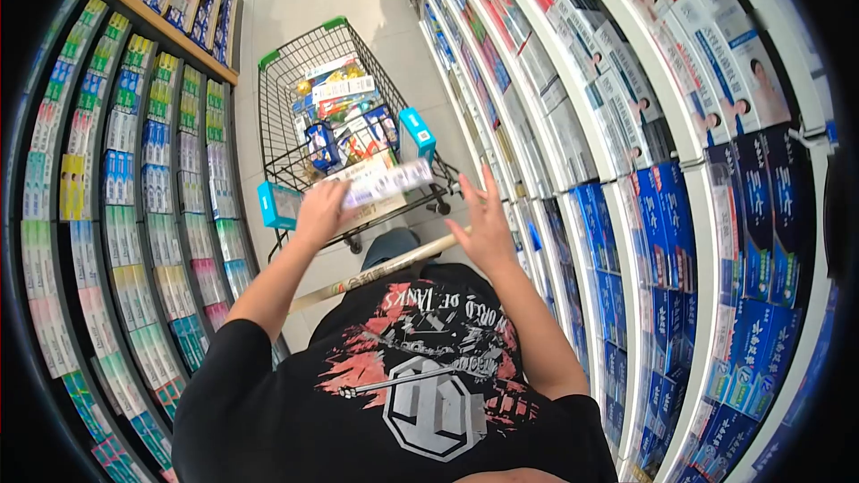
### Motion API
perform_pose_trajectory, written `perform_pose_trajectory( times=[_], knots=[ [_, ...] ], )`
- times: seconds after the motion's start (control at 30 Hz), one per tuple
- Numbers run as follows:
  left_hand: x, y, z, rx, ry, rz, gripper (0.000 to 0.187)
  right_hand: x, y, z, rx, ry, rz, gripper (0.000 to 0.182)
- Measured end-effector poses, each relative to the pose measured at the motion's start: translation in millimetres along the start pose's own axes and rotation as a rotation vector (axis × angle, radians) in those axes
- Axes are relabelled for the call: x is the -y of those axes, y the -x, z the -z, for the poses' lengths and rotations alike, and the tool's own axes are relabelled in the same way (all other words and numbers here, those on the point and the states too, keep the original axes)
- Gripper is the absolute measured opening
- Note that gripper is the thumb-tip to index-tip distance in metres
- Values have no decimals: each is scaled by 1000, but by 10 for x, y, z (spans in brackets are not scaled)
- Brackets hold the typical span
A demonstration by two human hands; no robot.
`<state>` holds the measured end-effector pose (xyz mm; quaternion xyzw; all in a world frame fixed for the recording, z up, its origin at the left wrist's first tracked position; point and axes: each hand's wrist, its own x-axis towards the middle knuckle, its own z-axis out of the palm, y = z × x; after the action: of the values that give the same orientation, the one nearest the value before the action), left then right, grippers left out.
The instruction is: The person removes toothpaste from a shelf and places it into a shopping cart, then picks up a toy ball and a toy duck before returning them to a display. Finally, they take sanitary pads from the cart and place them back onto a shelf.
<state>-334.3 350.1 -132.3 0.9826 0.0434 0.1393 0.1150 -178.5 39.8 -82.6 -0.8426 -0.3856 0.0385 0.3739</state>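
1. Black shirt (367,411): nearest item; it covers my torso.
2. Shelved boxes (667,224): stacked in rows on both sides of me.
3. Wire cart (269,58): stands ahead of me, loaded with packets. Its pale bar (394,266) crosses just in front of my shirt.
4. Slim box (391,183): white and purple, raised above the near end of the cart. Expected handling: light, stiff along its length, fairly slick, easily dented if I squeeze hard. Recommended hold: thumb and fingers across the narrow sides at one end or mid-length. Its print is too blurred for me to read.
5. Left hand (324,210): my fingers are clamped on the left end of the slim box. Forearm angles forward and inward, elbow bent.
6. Right hand (483,219): holds nothing; my fingers are spread apart, pointing forward. The thumb is near the pale bar; I cannot tell whether they touch.
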Motion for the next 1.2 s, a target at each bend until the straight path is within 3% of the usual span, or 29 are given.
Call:
perform_pose_trajectory(
  times=[0.1,0.2,0.3,0.4,0.43,0.53,0.63,0.73,0.93,1.03,1.2],
  knots=[
    [-289,-11,12,-26,116,-137,53,-4,-308,-200,17,202,198,101],
    [-382,5,72,45,133,-1,53,-334,-387,-520,147,178,411,66],
    [-190,-2,102,105,151,-51,63,-353,-405,-682,189,95,388,50],
    [-147,-1,429,-116,-22,96,74,-259,-597,-712,15,160,514,48],
    [-37,164,353,-121,12,180,84,-220,-641,-709,32,129,467,47],
    [161,524,334,-120,23,128,60,-241,-845,-781,6,150,473,47],
    [321,617,313,661,212,304,39,-309,-1127,-876,-8,127,454,50],
    [510,371,239,488,186,216,43,-344,-1458,-938,-23,142,435,54],
    [864,-246,233,638,135,352,48,-511,-2181,-1073,-114,228,395,58],
    [1098,-441,108,553,91,321,50,-750,-2579,-1247,-203,254,338,57],
    [1460,-952,38,509,13,301,51,-397,-3135,-894,-426,134,188,47]
  ],
)
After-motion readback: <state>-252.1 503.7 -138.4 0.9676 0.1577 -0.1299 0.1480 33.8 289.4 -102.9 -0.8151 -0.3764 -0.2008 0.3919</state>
